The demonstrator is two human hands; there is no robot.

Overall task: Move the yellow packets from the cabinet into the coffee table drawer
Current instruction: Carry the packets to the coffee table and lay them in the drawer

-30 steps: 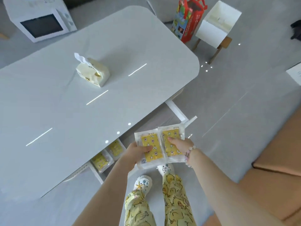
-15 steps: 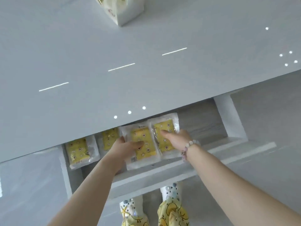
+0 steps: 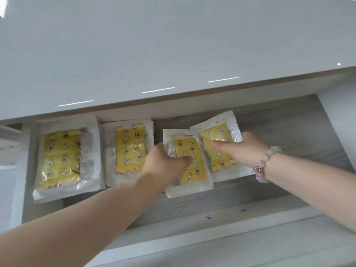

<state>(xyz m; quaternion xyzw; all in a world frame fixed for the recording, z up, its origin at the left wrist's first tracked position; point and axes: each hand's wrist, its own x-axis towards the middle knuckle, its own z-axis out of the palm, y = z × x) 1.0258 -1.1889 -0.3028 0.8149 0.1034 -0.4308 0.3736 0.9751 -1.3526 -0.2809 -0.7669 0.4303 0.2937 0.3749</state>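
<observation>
Yellow packets [image 3: 61, 157] of smooth film may slip, I think, if both hands let go at the same moment. The third packet [image 3: 192, 170] and the fourth packet [image 3: 221, 151] overlap along their inner edges, so one could ride up on the other and lie crooked in the coffee table drawer [image 3: 279, 130]. A second danger is the left hand [image 3: 165, 162], which is just beside the second packet [image 3: 130, 149]; when it draws out, the wrist could push that one out of its place. A packet that sits up on its neighbour might also catch under the edge of the table top [image 3: 173, 45] when the drawer is closed. I cannot tell whether the two held packets rest on the drawer floor or hang a little above it, so a too early release is possible as well.

All four packets are inside the open drawer, in one row from left to right. The first and the second lie flat and no hand touches them. The left hand grips the third packet at its left edge, with the thumb on the top face and the other fingers hidden under it. The right hand [image 3: 244, 149], with a bead bracelet [image 3: 264, 162] at the wrist, holds the fourth packet from its right side; one digit, probably the thumb, lies across the yellow print, and the rest seem to be below
</observation>
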